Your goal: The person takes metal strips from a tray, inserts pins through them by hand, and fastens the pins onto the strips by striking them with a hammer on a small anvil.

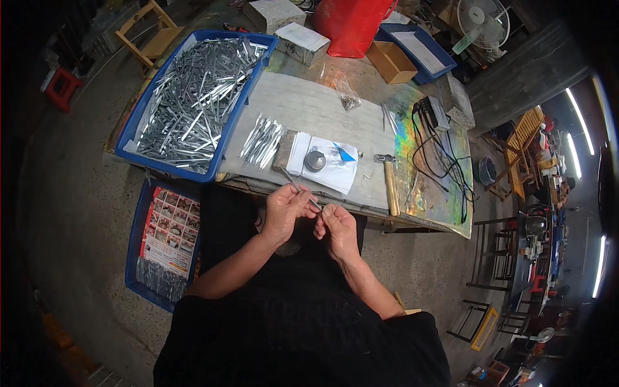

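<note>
A thin, silvery metal strip (314, 203) slants between my two hands at the table's front edge. My left hand (288, 209) is closed around its middle, and one end pokes out past the fingers toward a grey block. At the lower end, my right hand (338, 229) pinches with thumb and fingers; its fingertips hide whether anything else is held there. Just beyond the hands lies a stack of white paper (345, 178) with a round metal weight (314, 161) and a blue triangular piece (343, 152) on it. Several similar strips (263, 142) lie in a bunch to the left.
A large blue bin (219, 145) heaped with metal strips stands at the table's left. A lower blue tray (132, 258) holds more strips and a printed sheet. A hammer (391, 187), black cables (429, 151), a small plastic bag (348, 98) and a red bag (351, 26) are on the table.
</note>
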A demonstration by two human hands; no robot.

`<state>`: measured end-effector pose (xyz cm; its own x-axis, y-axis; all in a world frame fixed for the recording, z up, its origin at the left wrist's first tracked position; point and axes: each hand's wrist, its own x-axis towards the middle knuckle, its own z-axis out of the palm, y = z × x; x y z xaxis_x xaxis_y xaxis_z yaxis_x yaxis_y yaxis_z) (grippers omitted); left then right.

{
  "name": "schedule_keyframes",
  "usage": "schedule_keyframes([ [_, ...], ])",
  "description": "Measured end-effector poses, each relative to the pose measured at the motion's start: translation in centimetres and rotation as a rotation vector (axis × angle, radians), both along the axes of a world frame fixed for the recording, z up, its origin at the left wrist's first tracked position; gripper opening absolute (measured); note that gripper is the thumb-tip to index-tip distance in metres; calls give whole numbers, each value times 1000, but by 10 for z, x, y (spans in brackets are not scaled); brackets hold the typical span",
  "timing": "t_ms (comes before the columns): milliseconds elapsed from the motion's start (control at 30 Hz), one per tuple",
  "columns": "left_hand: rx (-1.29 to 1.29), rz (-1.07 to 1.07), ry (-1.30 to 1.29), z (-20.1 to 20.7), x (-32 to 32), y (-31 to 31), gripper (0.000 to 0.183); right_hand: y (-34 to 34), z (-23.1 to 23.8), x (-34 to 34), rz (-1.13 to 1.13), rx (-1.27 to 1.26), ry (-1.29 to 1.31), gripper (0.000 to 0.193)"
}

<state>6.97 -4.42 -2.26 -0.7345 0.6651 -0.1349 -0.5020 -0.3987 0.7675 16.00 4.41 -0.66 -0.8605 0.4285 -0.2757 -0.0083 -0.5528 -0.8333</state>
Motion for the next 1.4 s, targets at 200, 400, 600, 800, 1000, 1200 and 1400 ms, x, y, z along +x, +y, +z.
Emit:
schedule_keyframes([
  [200,-23,68,251,-5,4,2,14,-5,7,-2,-64,-149,23,18],
  [400,-43,72,203,-4,-1,3,12,-2,3,-5,-46,-157,29,18],
  [600,-41,79,150,-4,0,4,12,1,-4,-10,-38,-160,44,17],
  [800,-37,98,94,-3,-3,4,10,3,-8,-13,5,-171,22,19],
  [1000,-5,105,-36,2,-9,4,9,4,-10,-16,40,-200,52,17],
  [1200,38,122,-52,2,-18,8,9,6,-6,-14,26,-249,50,20],
  [1400,-54,205,108,8,-43,25,8,14,-10,-3,18,-242,54,20],
])
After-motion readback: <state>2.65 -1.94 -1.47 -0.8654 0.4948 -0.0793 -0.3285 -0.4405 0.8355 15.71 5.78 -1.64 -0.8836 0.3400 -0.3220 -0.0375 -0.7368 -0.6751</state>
